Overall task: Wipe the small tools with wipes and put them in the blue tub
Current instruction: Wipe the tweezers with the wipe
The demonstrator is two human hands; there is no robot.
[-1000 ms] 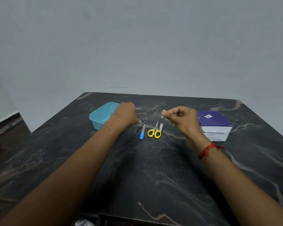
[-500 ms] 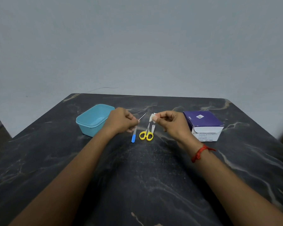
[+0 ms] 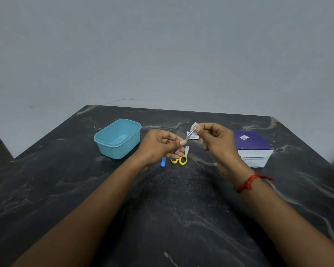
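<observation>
Steel tweezers (image 3: 188, 136), one pair, pinched by left hand (image 3: 160, 145) — one wipe (image 3: 194, 126) pinched by right hand (image 3: 218, 141).

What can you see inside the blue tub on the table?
The blue tub shows only its bare pale floor; no tool lies there. Its near wall hides a strip of the floor closest to the camera.

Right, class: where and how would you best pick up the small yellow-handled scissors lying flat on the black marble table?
Pinch the small yellow-handled scissors by the two loops, coming from above on the near side: the loops face the person and lie uncovered, while the blades point away under the left hand.
</observation>
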